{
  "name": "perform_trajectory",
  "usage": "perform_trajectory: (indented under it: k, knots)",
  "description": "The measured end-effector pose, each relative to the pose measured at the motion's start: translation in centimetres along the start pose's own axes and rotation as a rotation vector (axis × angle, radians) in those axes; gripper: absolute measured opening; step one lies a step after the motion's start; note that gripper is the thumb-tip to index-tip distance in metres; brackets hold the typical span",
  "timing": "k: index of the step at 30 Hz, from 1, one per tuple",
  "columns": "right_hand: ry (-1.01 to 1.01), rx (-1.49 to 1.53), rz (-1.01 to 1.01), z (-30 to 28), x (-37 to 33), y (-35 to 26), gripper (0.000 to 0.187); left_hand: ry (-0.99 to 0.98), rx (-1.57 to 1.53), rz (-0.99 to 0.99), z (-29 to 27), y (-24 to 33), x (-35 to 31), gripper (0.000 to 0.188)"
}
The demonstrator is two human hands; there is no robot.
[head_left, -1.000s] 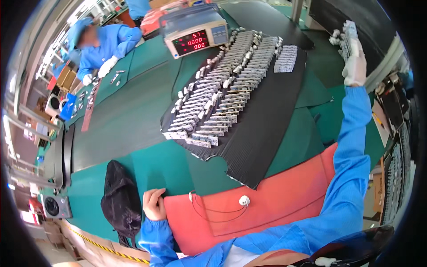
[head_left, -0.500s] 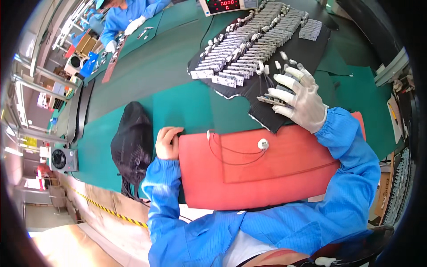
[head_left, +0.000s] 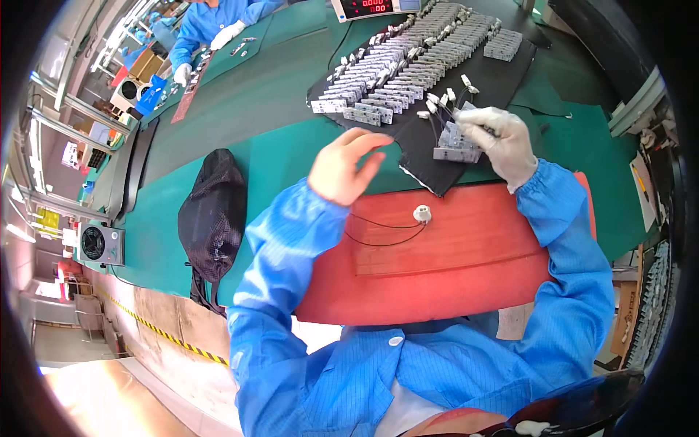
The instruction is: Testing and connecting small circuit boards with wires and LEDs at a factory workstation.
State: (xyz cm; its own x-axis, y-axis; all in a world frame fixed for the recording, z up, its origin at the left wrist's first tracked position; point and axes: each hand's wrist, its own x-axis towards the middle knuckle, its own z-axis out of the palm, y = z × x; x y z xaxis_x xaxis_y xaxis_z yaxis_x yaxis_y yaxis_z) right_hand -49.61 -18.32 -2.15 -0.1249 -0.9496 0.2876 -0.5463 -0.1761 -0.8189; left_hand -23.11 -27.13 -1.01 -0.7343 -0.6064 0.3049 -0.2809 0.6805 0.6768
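Note:
My bare left hand (head_left: 345, 169) hovers over the far left edge of a red mat (head_left: 408, 298), thumb apart from the fingers, holding nothing. My right hand (head_left: 504, 143), in a white glove, has its fingers pinched together at a small bunch of circuit boards (head_left: 456, 153) with wires. What sits between those fingertips is hidden. The bunch rests on the near part of a black cloth (head_left: 429, 173). White plugs (head_left: 437, 100) on dark wires stick out beyond it. A round white connector (head_left: 422, 213) with two thin wires lies on the red mat.
Long rows of circuit boards (head_left: 408, 62) cover the black cloth, with a smaller group (head_left: 502, 45) to their right. A meter with a red display (head_left: 375, 7) stands behind. A black bag (head_left: 213, 215) and small fan (head_left: 102, 244) are at left. A co-worker's gloved hand (head_left: 227, 34) shows far left.
My left hand has risen from the mat's left edge and moved right and farther away. The spread fingers of my right hand have drawn together at the boards, which now stand more in view.

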Motion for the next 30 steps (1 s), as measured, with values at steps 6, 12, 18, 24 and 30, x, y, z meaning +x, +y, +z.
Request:
perform_trajectory:
  k: [6, 12, 18, 24, 30]
  knots:
    - [-0.117, -0.491, -0.477, 0.0, -0.4, -1.1, 0.038, 0.047, 0.042, 0.026, 4.2, -2.3, 0.9, 0.023]
    - [-0.087, -0.577, -0.542, 0.6, -1.2, -1.6, 0.032, -0.003, 0.161, 0.095, 3.0, -1.0, -0.4, 0.025]
    - [-0.167, -0.061, -0.598, 3.6, -3.3, -3.2, 0.029, -0.024, -0.075, -0.234, 0.8, 2.6, -2.3, 0.035]
    - [-0.32, 1.18, 0.47, 2.4, -6.6, -6.0, 0.018, -0.162, -0.034, -0.091, 0.6, 2.9, -5.3, 0.017]
    - [-0.308, 1.213, 0.469, 2.4, -9.0, -5.4, 0.029, -0.232, -0.331, -0.341, 0.7, 6.1, -8.8, 0.015]
